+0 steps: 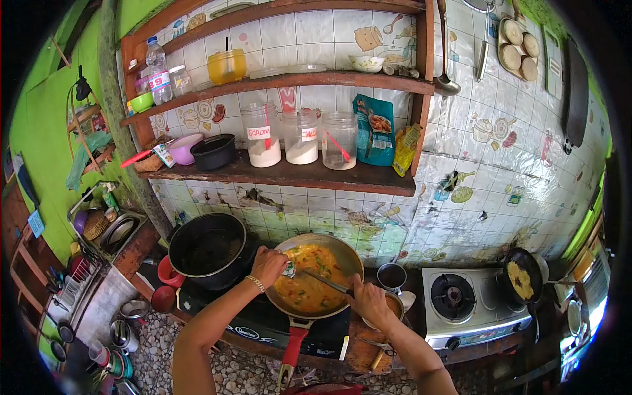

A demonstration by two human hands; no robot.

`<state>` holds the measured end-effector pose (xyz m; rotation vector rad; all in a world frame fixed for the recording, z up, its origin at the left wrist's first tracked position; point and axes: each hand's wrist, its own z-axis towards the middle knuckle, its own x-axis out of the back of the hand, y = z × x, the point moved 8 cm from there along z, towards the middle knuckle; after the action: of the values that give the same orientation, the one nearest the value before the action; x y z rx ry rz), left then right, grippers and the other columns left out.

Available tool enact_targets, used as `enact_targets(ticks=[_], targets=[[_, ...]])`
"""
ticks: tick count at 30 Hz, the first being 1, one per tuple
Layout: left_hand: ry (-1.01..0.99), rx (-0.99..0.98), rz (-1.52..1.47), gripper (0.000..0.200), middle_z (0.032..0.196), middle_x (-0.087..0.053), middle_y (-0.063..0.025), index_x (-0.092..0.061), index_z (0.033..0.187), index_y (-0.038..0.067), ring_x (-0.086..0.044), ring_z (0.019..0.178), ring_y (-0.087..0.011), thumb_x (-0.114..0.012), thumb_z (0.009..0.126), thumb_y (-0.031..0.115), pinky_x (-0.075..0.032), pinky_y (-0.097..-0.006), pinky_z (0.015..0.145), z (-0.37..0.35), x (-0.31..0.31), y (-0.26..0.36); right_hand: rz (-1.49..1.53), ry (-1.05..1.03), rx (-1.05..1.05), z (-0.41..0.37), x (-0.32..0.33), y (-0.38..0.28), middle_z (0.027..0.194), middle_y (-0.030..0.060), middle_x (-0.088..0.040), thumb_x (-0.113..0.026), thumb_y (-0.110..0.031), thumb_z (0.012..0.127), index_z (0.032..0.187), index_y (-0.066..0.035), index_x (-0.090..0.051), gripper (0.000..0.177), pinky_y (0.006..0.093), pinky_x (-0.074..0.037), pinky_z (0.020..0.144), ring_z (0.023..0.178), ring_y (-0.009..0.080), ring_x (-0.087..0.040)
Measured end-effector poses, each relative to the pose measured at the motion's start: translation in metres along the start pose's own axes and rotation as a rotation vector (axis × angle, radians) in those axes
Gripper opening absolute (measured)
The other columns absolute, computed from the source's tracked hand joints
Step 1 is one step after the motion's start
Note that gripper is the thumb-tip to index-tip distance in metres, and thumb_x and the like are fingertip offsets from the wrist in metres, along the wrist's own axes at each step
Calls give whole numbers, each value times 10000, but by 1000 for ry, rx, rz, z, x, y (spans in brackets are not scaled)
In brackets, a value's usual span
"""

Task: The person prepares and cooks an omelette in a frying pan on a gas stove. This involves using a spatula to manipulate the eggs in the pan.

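A wide pan with a red handle sits on the black stove, holding an orange-yellow sauce with green and red bits. My left hand, with a bracelet at the wrist, is closed on a small packet over the pan's left side. At the pan's right edge my right hand grips a metal spatula, whose far end is in the sauce. A small bowl is partly hidden behind my right hand.
A large black pot stands close at the left of the pan. Right of it are a small dark pot, a silver stove and a black pan with food. Jars line the shelf above.
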<state>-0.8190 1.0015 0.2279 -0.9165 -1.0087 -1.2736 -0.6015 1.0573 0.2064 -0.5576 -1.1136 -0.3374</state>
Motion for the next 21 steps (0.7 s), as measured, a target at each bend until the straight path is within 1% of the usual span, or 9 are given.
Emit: enact_targets(ticks=[2,3,5,6,8,12,14,17,21], targets=[[55,3,4,118,736,-607,-74,-653,761,85,-571,755,-217,-582,781,178,-335,-379,812,-1,1,-3,90,103,-34,8,1,5,622,170,-572,-657,-214,707,1029,-17,-432,439,408,-484,502,589,341,-598],[55,3,4,118,736,-607,-74,-653,761,85,-571,755,-217,-582,781,178,-335,-379,812,-2,1,-3,90,103,-34,9,0,5,622,170,-572,-657,-214,707,1029,-17,-432,439,408,-484,502,589,341,-598],[51,14,-7,109,746,-611,-73,-652,763,85,-574,755,-215,-588,771,172,-348,-382,797,-3,3,-4,183,141,-56,11,1,6,640,177,-579,-652,-213,713,971,-41,-461,364,416,-480,502,605,354,-593],[51,13,-8,109,746,-611,-73,-652,763,85,-574,755,-215,-588,771,172,-348,-382,797,-3,4,-4,183,140,-57,9,-1,5,640,177,-579,-652,-213,713,971,-41,-461,364,416,-480,502,605,354,-593],[23,19,46,106,751,-618,-71,-653,767,84,-578,762,-213,-590,765,169,-357,-382,787,-3,3,-4,172,75,-35,6,-6,-1,648,178,-584,-654,-211,714,927,-62,-471,317,410,-477,495,607,345,-598],[48,16,44,105,740,-616,-70,-652,757,84,-576,753,-212,-593,763,171,-355,-383,789,-2,1,-6,81,29,42,-16,16,-15,625,164,-582,-645,-208,726,913,-81,-466,289,403,-470,477,595,329,-600],[54,15,29,108,731,-616,-69,-652,747,84,-574,748,-210,-597,761,176,-356,-383,786,-2,2,-5,37,-53,71,-28,19,-16,587,138,-574,-638,-206,734,896,-85,-475,259,395,-464,459,575,317,-599],[75,-2,6,108,729,-616,-66,-652,745,85,-575,741,-207,-602,759,179,-353,-380,790,-1,-1,-6,32,-59,118,-45,32,-14,562,123,-566,-639,-215,734,905,-99,-496,251,396,-459,450,559,304,-598],[52,14,37,105,724,-617,-64,-655,751,88,-577,744,-204,-605,758,181,-349,-380,797,0,-5,-7,-2,-35,130,-62,48,-3,564,122,-567,-650,-244,723,911,-116,-520,262,396,-457,449,554,300,-597]])
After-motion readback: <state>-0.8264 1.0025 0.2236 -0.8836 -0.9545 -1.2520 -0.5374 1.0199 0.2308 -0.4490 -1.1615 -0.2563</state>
